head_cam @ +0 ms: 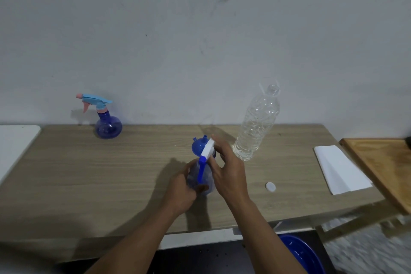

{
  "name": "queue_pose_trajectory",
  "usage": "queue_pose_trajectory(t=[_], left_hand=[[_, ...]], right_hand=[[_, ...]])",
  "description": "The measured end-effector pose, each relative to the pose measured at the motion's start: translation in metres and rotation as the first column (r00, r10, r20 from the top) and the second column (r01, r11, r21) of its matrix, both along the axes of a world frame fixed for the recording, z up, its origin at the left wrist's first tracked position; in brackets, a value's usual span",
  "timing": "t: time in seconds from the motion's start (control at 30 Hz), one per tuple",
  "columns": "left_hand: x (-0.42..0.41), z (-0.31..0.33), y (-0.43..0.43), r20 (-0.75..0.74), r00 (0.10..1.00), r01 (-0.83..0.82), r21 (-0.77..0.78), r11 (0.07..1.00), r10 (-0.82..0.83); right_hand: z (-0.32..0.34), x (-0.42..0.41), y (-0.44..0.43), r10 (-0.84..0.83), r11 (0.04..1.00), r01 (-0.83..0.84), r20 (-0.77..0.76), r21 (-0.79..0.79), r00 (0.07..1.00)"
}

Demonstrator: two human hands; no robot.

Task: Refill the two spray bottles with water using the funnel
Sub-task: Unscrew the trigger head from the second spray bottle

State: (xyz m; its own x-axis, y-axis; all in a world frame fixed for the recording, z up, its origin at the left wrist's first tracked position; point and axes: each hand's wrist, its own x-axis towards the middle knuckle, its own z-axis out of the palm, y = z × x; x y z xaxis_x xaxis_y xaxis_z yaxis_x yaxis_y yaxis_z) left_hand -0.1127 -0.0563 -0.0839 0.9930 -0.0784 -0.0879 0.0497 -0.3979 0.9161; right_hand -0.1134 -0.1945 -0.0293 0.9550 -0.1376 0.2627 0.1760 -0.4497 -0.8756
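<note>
Near spray bottle (207,183), blue-tinted, upright on table (115,176), centre front. Left hand (181,187) wrapped round its body; right hand (226,169) closed on the white-and-blue spray head (208,150), trigger hanging toward the camera. Blue rounded plastic piece (198,145) just behind the grip; cannot tell what it is. Beyond the right hand, close: uncapped water bottle (255,127), partly full. White cap (270,187) right of the grip. Folded white paper (340,169) farther right. Second spray bottle (108,127) well left, by the wall.
</note>
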Motion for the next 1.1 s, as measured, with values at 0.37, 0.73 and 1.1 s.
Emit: queue_pose_trajectory(t=[0.37, 0.73, 1.1], left_hand=[[0.008, -0.005, 0.013, -0.013, 1.000, -0.012, -0.174, 0.985, 0.010], [0.012, -0.015, 0.042, 0.077, 0.997, -0.021, -0.136, 0.991, 0.031], [0.009, -0.008, 0.037, 0.095, 0.994, -0.036, -0.138, 0.990, 0.049]], right_hand=[[0.086, 0.013, 0.002, -0.138, 0.985, 0.156, 0.199, -0.080, 0.970], [0.101, 0.021, -0.019, -0.379, 0.916, 0.356, 0.102, 0.185, 0.920], [0.091, 0.026, -0.035, -0.305, 0.921, 0.286, -0.033, -0.266, 0.952]])
